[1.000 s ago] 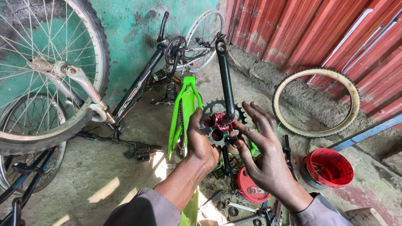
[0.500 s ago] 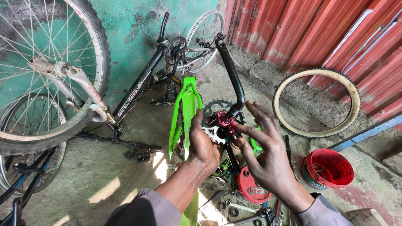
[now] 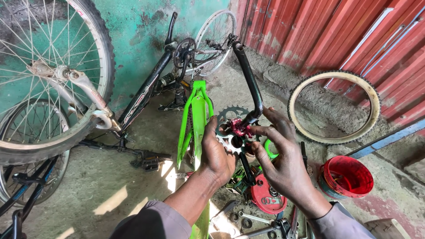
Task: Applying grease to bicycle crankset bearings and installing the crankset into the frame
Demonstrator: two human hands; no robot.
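Against the green wall at far left, you have a large spoked bicycle wheel [image 3: 42, 79] with a dark tyre, and beside it a black bicycle frame [image 3: 146, 90] leaning across the concrete floor [image 3: 88, 186], a smaller bare rim [image 3: 215, 40] behind it. Over to the right, a loose cream-walled tyre [image 3: 334, 108] leans against the red corrugated metal wall [image 3: 336, 35].

Down the middle runs the bright green bicycle frame [image 3: 197, 115], standing up towards you. Your left hand [image 3: 217, 155] is wrapped round it, fingers closed on the frame just beside the toothed chainring [image 3: 230, 132]. A black crank arm [image 3: 250, 84] rises from the chainring's centre towards the far wall.

Your right hand [image 3: 283, 163] sits just right of the chainring, fingers half spread, with the thumb and fingertips pinching at the red greasy hub [image 3: 239, 128] where the crank meets the ring.

Near right, a red plastic tub [image 3: 347, 179] stands on the floor. Below your hands lie a round red tin lid [image 3: 268, 201] and a scatter of spanners [image 3: 254, 219], nuts and small parts.
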